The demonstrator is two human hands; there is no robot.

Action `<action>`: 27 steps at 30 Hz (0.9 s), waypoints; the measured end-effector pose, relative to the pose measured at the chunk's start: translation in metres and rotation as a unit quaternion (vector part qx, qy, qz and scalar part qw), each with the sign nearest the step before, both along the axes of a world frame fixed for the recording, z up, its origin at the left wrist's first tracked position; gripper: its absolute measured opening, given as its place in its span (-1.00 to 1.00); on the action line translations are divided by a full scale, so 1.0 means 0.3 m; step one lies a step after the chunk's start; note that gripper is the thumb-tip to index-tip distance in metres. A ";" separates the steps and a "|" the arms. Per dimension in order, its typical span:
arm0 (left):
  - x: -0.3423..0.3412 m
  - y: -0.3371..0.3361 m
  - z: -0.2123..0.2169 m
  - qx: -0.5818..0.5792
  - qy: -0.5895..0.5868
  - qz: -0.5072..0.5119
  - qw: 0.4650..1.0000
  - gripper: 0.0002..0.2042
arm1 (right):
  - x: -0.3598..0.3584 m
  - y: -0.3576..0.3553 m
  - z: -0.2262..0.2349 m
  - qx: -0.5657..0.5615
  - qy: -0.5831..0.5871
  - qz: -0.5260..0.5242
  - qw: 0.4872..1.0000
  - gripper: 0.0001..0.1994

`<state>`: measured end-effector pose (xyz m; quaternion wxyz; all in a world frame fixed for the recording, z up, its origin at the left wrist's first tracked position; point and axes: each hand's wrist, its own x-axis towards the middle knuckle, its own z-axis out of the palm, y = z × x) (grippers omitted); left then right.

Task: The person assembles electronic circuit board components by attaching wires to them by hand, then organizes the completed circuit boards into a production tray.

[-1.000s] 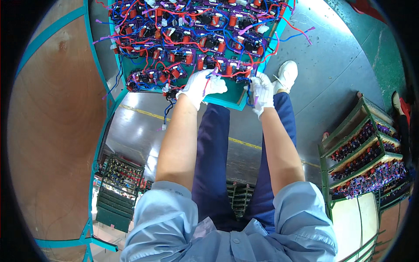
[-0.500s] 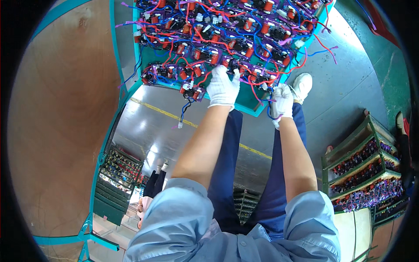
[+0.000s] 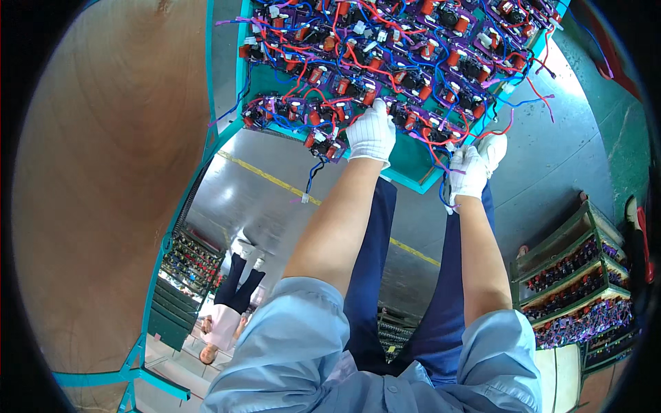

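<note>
Several purple circuit boards (image 3: pixel 337 87) with red-orange cylindrical parts and red and blue wires lie in rows on a teal-edged tray (image 3: pixel 406 175). My left hand (image 3: pixel 372 135), in a white glove, reaches over the near row with its fingers closed at the edge of one board; its fingertips are partly hidden. At the tray's right corner my right hand (image 3: pixel 468 173), gloved too, is closed on wires (image 3: pixel 441 160) that hang from the boards. One board (image 3: pixel 323 146) juts over the near edge, and its dark wires with a white connector (image 3: pixel 305 198) dangle below.
A wooden tabletop (image 3: pixel 103 172) in a teal frame stands at the left. Shelves (image 3: pixel 575 275) filled with similar boards are at the right, and another rack (image 3: pixel 186 258) is at lower left. A person (image 3: pixel 224 320) stands in the background. My shoe (image 3: pixel 492 150) shows beside my right hand.
The tray and both my hands appear shifted to the right and slightly down in view. My left hand's fingers have drawn together at the board. More of the background person shows.
</note>
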<state>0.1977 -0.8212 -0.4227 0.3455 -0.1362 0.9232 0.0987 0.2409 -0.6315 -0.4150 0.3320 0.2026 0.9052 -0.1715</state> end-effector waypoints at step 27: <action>0.096 -0.025 -0.024 0.143 0.061 0.190 0.969 -0.64 | 0.022 -0.007 -0.008 -0.037 -0.031 0.075 0.996 -0.69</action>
